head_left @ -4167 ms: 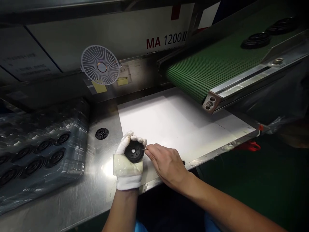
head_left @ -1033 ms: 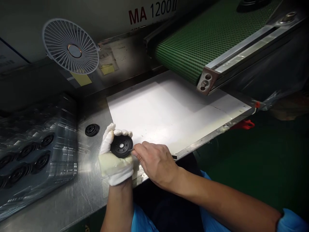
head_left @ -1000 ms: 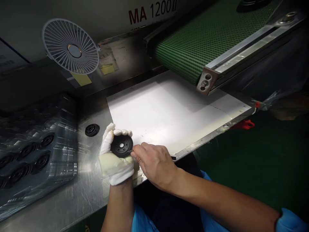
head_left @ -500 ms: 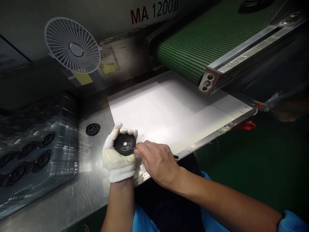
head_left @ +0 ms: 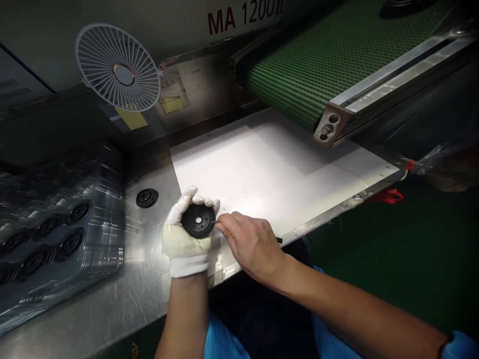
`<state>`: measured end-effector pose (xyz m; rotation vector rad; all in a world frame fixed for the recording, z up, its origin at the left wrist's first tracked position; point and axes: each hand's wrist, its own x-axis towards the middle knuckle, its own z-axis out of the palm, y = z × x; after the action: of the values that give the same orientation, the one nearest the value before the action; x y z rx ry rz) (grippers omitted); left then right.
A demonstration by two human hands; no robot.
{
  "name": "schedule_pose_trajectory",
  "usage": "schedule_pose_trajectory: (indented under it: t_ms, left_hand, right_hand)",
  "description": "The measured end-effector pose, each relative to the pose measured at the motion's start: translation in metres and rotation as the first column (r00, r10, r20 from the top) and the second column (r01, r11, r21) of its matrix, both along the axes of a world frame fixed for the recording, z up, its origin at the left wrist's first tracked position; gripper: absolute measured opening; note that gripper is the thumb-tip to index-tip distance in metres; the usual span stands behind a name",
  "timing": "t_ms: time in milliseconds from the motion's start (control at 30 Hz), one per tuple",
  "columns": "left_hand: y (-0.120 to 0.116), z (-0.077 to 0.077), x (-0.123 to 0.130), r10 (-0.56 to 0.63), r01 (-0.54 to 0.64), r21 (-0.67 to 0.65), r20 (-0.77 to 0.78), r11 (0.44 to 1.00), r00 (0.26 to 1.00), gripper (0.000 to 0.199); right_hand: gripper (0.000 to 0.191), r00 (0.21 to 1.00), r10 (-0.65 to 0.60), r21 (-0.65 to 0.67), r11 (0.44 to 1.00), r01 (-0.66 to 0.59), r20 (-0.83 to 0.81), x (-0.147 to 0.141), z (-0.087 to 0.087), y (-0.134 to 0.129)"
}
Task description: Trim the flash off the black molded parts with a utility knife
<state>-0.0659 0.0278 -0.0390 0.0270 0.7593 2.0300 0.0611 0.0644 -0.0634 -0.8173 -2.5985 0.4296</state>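
In a white glove, my left hand point(head_left: 187, 242) cups a round black pulley-like disc point(head_left: 192, 227), its fingers curled around the rim and the flat face with a pale centre hole turned up. My bare right hand point(head_left: 252, 242) pinches a thin metal tool point(head_left: 216, 222) whose tip reaches the disc's right edge. Most of that tool is hidden in the fist; a black end point(head_left: 279, 241) shows behind the hand. To the left, a second black disc point(head_left: 147, 198) with stepped rings lies on the metal table point(head_left: 138, 249).
A stack of clear plastic trays point(head_left: 101, 239) with several black discs fills the left side. White sheet point(head_left: 243, 169) covers the table behind my hands. A green conveyor belt point(head_left: 299, 70) overhangs it at upper right. A round fan point(head_left: 119, 70) stands at upper left.
The view has shifted slightly, so everything sits a little further right. The tool tip has moved from over the disc's lower right face out to its right rim.
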Motion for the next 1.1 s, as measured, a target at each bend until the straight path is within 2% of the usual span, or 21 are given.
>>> schedule_pose_trajectory:
  t_ms: [233,267,367,433,500,633,733,900,933,1100]
  left_hand:
    - [0.004,-0.003,0.003,0.172,-0.172,0.030,0.025,0.985,0.985,0.009]
    - [0.001,-0.004,0.002,0.151,-0.151,0.042,0.005,0.988,0.989,0.012]
    - [-0.006,-0.003,0.000,-0.044,0.045,0.035,-0.047,0.998,0.998,0.026]
    - [-0.009,-0.002,-0.002,-0.121,0.122,0.014,-0.052,0.992,0.991,0.032]
    - [-0.007,-0.002,-0.002,-0.079,0.080,0.017,-0.045,0.997,0.996,0.028]
    - [0.002,-0.005,0.001,0.082,-0.083,0.033,0.029,0.996,0.996,0.012]
    - [0.002,-0.006,0.002,0.135,-0.135,0.044,0.014,0.990,0.991,0.014]
    - [-0.006,-0.002,0.001,-0.097,0.098,0.004,-0.045,0.995,0.994,0.030]
    - [-0.006,-0.002,0.001,-0.092,0.093,0.001,-0.038,0.996,0.995,0.030]
    - [0.002,-0.001,0.006,0.092,-0.092,0.005,-0.014,0.996,0.996,0.017]
  right_hand:
    - [0.025,0.999,0.031,0.005,1.000,-0.031,-0.017,-0.004,-0.001,-0.013]
    - [0.025,0.999,0.038,0.002,0.999,-0.038,-0.018,-0.004,-0.001,-0.012]
    - [0.025,0.999,0.039,-0.005,0.999,-0.039,-0.024,-0.001,-0.001,-0.007]
    - [0.026,0.999,0.025,-0.002,1.000,-0.025,-0.031,0.000,-0.001,-0.004]
    - [0.027,1.000,0.004,0.007,1.000,-0.004,-0.024,0.001,-0.001,-0.002]
    - [0.027,1.000,0.003,0.017,1.000,-0.003,-0.001,-0.001,-0.002,-0.008]
    - [0.026,1.000,0.022,0.015,1.000,-0.021,-0.015,-0.003,-0.002,-0.012]
    - [0.028,0.999,0.025,-0.001,1.000,-0.025,-0.046,-0.001,-0.001,-0.006]
    - [0.029,0.999,0.012,-0.001,1.000,-0.012,-0.039,0.000,-0.001,-0.004]
    - [0.029,1.000,0.016,-0.001,1.000,-0.016,-0.026,0.000,-0.001,-0.007]
